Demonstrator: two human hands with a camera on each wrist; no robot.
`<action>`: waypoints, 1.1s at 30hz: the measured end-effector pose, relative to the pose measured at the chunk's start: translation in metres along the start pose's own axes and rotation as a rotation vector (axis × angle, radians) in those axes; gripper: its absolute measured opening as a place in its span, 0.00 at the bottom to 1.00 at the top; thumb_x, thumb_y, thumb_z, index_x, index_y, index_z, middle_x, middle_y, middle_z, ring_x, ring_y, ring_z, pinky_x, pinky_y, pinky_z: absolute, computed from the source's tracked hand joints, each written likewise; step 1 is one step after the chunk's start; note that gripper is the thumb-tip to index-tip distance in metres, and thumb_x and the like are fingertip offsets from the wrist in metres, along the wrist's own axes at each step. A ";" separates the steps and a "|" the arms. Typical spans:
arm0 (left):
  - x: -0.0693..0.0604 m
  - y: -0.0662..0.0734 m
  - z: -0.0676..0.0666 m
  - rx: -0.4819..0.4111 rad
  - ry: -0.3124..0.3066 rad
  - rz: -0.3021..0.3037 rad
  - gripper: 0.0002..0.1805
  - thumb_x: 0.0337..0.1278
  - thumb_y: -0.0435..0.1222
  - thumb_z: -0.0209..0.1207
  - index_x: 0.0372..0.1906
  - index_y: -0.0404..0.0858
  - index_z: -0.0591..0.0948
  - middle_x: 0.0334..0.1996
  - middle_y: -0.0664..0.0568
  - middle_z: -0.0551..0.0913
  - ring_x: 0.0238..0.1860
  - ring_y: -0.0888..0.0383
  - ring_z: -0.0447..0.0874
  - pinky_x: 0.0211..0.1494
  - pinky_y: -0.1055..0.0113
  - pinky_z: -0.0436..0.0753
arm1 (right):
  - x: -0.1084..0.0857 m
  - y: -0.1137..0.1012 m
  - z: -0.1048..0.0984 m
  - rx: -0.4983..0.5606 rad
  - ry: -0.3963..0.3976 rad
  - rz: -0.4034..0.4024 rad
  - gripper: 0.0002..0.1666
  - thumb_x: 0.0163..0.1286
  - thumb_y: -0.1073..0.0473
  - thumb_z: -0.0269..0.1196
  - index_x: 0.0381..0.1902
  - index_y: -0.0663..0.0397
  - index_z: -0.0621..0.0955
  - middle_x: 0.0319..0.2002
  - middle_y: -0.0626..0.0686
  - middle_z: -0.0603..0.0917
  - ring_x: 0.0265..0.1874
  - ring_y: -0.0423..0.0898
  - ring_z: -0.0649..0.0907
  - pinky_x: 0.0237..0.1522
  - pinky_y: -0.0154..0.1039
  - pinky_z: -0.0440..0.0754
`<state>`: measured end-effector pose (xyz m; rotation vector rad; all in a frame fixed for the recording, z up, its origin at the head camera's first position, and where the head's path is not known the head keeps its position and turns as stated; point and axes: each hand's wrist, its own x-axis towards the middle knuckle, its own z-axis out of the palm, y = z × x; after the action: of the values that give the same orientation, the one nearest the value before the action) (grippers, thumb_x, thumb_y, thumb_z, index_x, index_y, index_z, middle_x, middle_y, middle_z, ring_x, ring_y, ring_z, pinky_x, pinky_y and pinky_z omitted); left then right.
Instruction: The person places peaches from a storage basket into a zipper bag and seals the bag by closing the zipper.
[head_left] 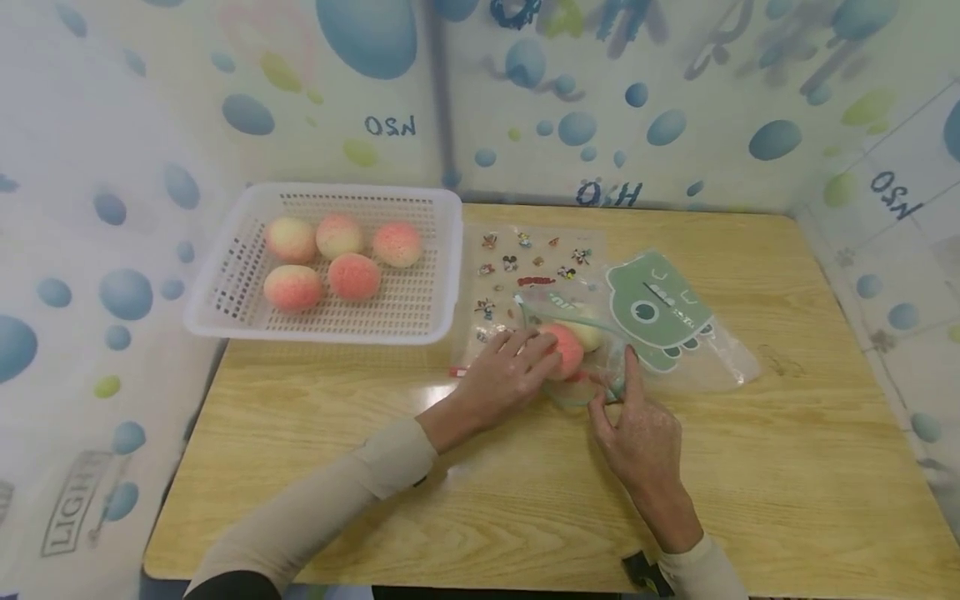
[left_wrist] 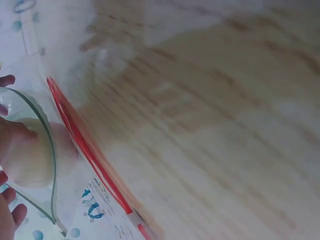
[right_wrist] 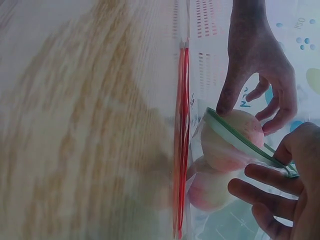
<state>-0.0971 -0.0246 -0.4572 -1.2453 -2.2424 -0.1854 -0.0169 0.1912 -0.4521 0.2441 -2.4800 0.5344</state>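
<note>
With thumb and fingers curled round it, my left hand [head_left: 510, 377] grips a pink-yellow peach [head_left: 567, 352] at the mouth of a clear zip bag. That bag has a green zip strip and a green cartoon dinosaur print [head_left: 656, 304]. A second peach [right_wrist: 210, 186] lies deeper inside it. My right hand [head_left: 643, 442] pinches the bag's rim at the right end of the green strip [right_wrist: 245, 141], other fingers spread. In the right wrist view, the left hand [right_wrist: 265, 65] reaches over the peach. Only part of the left hand's grip shows in the head view.
A white plastic basket [head_left: 322, 335] with several peaches [head_left: 354, 277] stands at the back left of the wooden table [head_left: 375, 517]. A second clear bag [head_left: 525, 250] with small cartoon prints and a red zip lies flat, partly under the green-zip bag. Patterned sheets surround the table.
</note>
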 end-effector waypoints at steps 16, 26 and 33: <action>0.004 0.006 0.003 0.014 -0.128 -0.055 0.18 0.70 0.32 0.55 0.61 0.48 0.80 0.41 0.48 0.81 0.45 0.49 0.80 0.45 0.58 0.79 | 0.001 -0.003 -0.001 0.008 -0.004 -0.019 0.39 0.63 0.58 0.58 0.69 0.73 0.69 0.09 0.49 0.65 0.08 0.41 0.60 0.06 0.40 0.60; 0.000 0.008 0.003 -0.028 -0.192 -0.047 0.11 0.69 0.33 0.53 0.51 0.39 0.80 0.50 0.48 0.81 0.55 0.49 0.78 0.51 0.57 0.77 | 0.000 -0.002 0.000 0.026 -0.009 -0.025 0.38 0.63 0.58 0.57 0.69 0.73 0.69 0.08 0.51 0.67 0.08 0.41 0.61 0.06 0.42 0.62; 0.002 0.011 0.005 -0.034 -0.206 -0.013 0.14 0.66 0.34 0.54 0.53 0.38 0.80 0.62 0.46 0.77 0.64 0.47 0.73 0.56 0.55 0.78 | 0.001 -0.005 -0.002 0.048 -0.012 -0.062 0.39 0.63 0.59 0.60 0.69 0.74 0.68 0.09 0.51 0.68 0.10 0.38 0.60 0.06 0.39 0.61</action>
<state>-0.0905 -0.0148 -0.4615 -1.3202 -2.4313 -0.1044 -0.0156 0.1876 -0.4485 0.3426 -2.4646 0.5681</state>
